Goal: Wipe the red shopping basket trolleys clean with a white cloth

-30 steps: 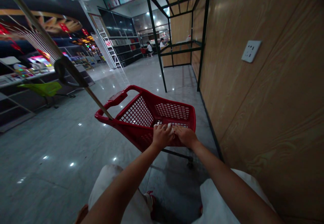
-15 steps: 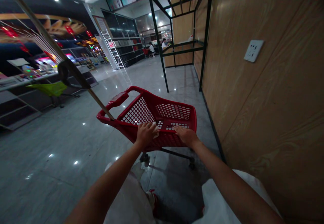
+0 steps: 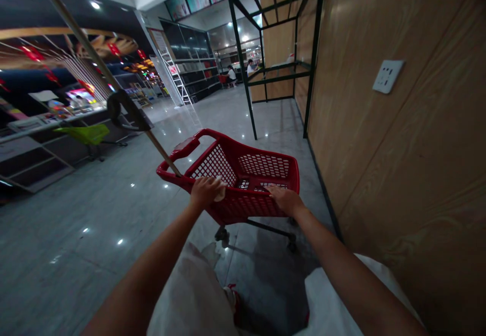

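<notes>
A red plastic shopping cart [image 3: 261,204] with lattice sides stands sideways in front of me, its handle end to the left. My left hand [image 3: 205,193] is closed around a white cloth [image 3: 220,193], pressed on the near top rim toward the handle. Farther right on that rim rests my right hand [image 3: 285,200], fingers bent over the edge into the basket. What I see of the basket's inside holds no goods. A long wooden pole [image 3: 163,151] with a dark fitting slants from the upper left down to the cart's handle end.
A wood-panelled wall [image 3: 379,174] with a socket [image 3: 388,76] runs close on my right. Ahead stands a dark metal frame [image 3: 250,98]. A white ladder [image 3: 177,80] leans by shelves. On the left are a counter [image 3: 45,149] and a green chair [image 3: 85,132]. People sit far back.
My left hand has slid left along the rim with the cloth, toward the handle end. My right hand stays on the rim. The whole view has shifted slightly.
</notes>
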The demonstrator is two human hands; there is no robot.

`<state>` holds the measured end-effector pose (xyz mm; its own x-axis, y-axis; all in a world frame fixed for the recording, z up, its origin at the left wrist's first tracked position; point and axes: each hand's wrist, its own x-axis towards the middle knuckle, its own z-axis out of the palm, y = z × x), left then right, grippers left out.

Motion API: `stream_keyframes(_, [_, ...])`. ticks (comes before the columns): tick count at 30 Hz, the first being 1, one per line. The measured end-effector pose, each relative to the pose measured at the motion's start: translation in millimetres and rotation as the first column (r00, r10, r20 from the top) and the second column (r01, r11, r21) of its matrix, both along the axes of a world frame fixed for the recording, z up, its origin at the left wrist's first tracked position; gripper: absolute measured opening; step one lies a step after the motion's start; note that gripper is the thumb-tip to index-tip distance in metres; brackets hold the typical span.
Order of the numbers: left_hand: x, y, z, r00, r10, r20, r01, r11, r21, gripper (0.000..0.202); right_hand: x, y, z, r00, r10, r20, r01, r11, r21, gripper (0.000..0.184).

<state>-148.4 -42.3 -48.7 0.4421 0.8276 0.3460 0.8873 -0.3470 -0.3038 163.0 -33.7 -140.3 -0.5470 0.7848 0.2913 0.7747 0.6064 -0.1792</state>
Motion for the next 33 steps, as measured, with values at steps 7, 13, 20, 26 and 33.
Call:
stream_keyframes(7, [29, -7, -19.5, 0.991, 0.088, 0.099, -0.093, 0.995, 0.041, 0.026, -8, -4, -6.9, 0.999, -0.038, -0.002, 0.038, 0.999, 0.019, 0.041])
stream_keyframes(13, [138, -11, -57.6, 0.983, 0.029, 0.181, -0.019, 0.998, -0.057, 0.037, -6, -3, -4.6, 0.999, -0.047, -0.003, 0.047, 0.999, -0.011, 0.041])
stream_keyframes(20, [13, 6, -11.5, 0.995, -0.103, -0.016, 0.101, 0.991, -0.088, 0.024, -3, 5, -7.6, 1.0, -0.012, -0.003, 0.012, 1.0, -0.004, 0.041])
stream_keyframes(26, [-47, -2, 8.4, 0.994, 0.038, 0.105, -0.056, 0.982, 0.178, 0.022, -7, 2, -8.8, 0.999, -0.033, 0.011, 0.033, 0.999, -0.002, 0.041])
stream_keyframes(33, [98, -13, -53.3, 0.971, 0.029, 0.236, -0.035, 0.999, 0.022, 0.027, -12, -8, 0.2, 0.998, -0.053, 0.017, 0.053, 0.998, -0.023, 0.039])
